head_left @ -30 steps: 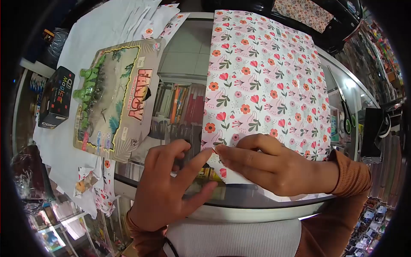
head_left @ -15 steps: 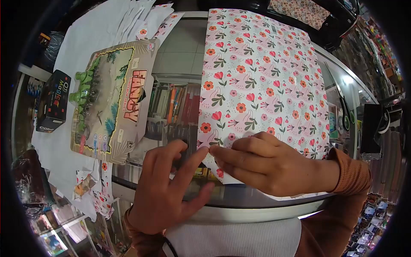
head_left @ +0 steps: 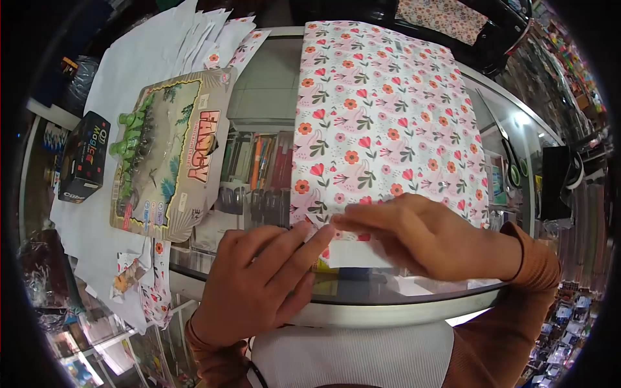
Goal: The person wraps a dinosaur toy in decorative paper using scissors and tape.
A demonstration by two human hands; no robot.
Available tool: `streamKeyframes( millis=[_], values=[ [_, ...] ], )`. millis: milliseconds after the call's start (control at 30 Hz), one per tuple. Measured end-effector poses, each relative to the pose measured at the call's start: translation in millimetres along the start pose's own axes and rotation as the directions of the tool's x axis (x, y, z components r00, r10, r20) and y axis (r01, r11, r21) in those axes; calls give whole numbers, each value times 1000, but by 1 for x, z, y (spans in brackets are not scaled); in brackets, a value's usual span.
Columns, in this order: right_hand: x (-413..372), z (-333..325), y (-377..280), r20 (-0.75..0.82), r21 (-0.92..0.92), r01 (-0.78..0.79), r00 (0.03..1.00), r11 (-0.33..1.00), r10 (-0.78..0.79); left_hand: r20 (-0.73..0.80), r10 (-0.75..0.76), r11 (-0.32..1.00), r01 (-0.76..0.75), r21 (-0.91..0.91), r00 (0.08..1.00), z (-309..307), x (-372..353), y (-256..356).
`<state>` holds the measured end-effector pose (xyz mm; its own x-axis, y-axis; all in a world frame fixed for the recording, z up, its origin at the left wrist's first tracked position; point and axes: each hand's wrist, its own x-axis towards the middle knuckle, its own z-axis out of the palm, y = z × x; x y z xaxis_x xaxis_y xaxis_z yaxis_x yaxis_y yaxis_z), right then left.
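Observation:
Floral wrapping paper (head_left: 388,129), white with red and orange flowers, lies in a large rectangle on the glass counter. At its near left corner the paper is folded, and a plain white part of the flap (head_left: 359,254) shows. My left hand (head_left: 262,278) reaches this corner with its fingers stretched out, the fingertips touching the fold. My right hand (head_left: 433,239) lies across the near end of the paper, fingers straight and fingertips close to the left hand's. Its palm side and part of the flap are hidden.
At left, a dinosaur toy package (head_left: 171,152) and a black Magic Cube box (head_left: 85,157) rest on white paper sheets (head_left: 139,48). Scissors (head_left: 508,149) and a tape dispenser (head_left: 559,184) lie at right. The counter's front edge (head_left: 381,312) runs close to my body.
My right hand has gone from pinching the corner to lying with straight fingers over the near end. My left fingers have moved right onto the fold. The paper appears slightly lower and left.

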<state>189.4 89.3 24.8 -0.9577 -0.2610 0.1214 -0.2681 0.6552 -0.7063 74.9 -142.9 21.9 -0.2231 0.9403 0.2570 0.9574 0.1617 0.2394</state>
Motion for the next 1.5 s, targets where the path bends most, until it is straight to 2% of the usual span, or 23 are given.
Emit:
streamKeyframes(
  millis=[67, 100, 200, 400, 433, 567, 633, 700, 733, 800, 833, 933, 1033, 1133, 1233, 1333, 1367, 1500],
  values=[
    [-6, 0, 3, -23, 60, -12, 1000, 998, 14, 8, 47, 998, -47, 51, 999, 0, -1, 0],
    [-8, 3, 9, -61, -15, 74, 995, 997, -75, 21, 51, 996, -52, 70, 998, 0, -1, 0],
    [-15, -9, 4, -21, -202, 129, 991, 971, -136, 50, 6, 999, -9, 48, 999, -5, 4, 10],
    [-43, -26, 1, -86, -330, 75, 990, 941, -109, 21, -33, 994, 30, 106, 999, -1, 1, 24],
    [-48, -29, -1, -103, -372, -8, 994, 928, -33, 16, -28, 993, 25, 117, 999, 0, 2, 25],
    [-64, -33, 5, -165, -513, 24, 978, 858, -126, 27, -15, 991, 12, 133, 1000, 3, 8, 30],
    [-70, -30, 10, -216, -410, -7, 972, 912, -90, 60, -37, 996, 32, 84, 997, 9, 8, 32],
    [-74, -26, 18, -274, -281, -18, 960, 959, -62, 65, 13, 985, -24, 169, 998, 9, 11, 38],
    [-74, -27, 18, -273, -233, -53, 962, 971, -13, 70, 34, 977, -48, 208, 997, 9, 13, 41],
    [-75, -30, 16, -259, -132, -118, 963, 984, 80, 124, -15, 968, -16, 249, 992, 8, 18, 50],
    [-80, -28, 18, -262, 24, -188, 947, 982, 188, 148, -43, 961, 0, 276, 988, 7, 21, 52],
    [-81, -39, 22, -281, -56, -40, 959, 998, 23, 145, 55, 978, -83, 193, 988, 11, 33, 52],
    [-91, -40, 25, -237, -97, -33, 971, 995, 9, 154, 50, 982, -77, 173, 987, 21, 36, 54],
    [-92, -38, 26, -216, -223, -50, 976, 973, 1, 199, 49, 968, -95, 231, 979, 15, 45, 64],
    [-88, -35, 26, -275, -159, -94, 960, 983, 47, 170, 43, 987, -69, 148, 984, 18, 48, 67],
    [-87, -29, 23, -310, -133, -106, 949, 985, 60, 199, 130, 977, -160, 140, 971, 23, 48, 64],
    [-88, -32, 21, -278, -185, -93, 960, 978, 38, 211, 130, 978, -160, 135, 969, 22, 49, 64],
    [-92, -39, 25, -215, -199, -21, 976, 980, -23, 233, 139, 978, -170, 118, 963, 20, 50, 64]
  ],
)
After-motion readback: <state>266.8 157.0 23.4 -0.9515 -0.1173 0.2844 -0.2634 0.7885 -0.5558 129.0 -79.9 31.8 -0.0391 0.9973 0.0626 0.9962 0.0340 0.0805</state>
